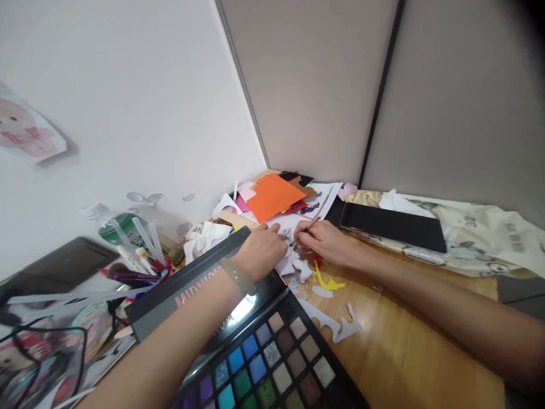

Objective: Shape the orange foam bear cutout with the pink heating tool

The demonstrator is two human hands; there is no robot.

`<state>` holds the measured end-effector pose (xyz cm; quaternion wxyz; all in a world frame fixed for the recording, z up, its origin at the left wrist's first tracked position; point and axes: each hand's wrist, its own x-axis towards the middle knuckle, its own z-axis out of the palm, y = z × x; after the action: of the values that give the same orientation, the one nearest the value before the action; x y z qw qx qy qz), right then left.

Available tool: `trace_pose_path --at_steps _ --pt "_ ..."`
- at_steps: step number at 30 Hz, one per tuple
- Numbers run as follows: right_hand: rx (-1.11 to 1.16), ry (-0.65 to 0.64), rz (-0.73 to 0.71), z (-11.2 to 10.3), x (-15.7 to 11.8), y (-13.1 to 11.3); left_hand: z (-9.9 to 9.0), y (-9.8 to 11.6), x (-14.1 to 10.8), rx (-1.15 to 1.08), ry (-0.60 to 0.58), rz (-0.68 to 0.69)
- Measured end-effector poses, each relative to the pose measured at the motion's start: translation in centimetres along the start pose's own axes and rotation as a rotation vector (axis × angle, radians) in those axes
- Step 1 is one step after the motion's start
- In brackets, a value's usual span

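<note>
The wooden table [395, 346] is meeting a white wall [128, 102] at ten o'clock and a grey partition [315, 85] at one; mid-table, the right hand [321, 238] is pinching a slim stick [314, 222] — visible end pointing toward two; the left hand [263, 250] is hovering by paper scraps [303, 271], its grip unclear; the open palette [264, 352] is crowding seven.

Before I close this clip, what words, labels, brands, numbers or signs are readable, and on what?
"MIDNI", then letters unclear or behind the left arm: open palette's lid.
Green bottle label: too blurred to read.
Patterned bag: print too small and blurred.
No numbers or signs are readable.
</note>
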<state>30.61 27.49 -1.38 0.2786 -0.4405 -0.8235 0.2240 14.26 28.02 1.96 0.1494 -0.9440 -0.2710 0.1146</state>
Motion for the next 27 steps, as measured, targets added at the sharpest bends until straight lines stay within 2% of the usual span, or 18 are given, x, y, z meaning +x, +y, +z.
trace_pose_path --at_steps 16,27 --pt "-0.023 -0.011 0.015 0.0 0.04 0.23 -0.09 -0.1 -0.02 -0.01 -0.017 0.002" --pt "-0.054 0.027 0.029 0.22 0.29 0.39 -0.24 -0.08 0.12 0.003 -0.009 0.001"
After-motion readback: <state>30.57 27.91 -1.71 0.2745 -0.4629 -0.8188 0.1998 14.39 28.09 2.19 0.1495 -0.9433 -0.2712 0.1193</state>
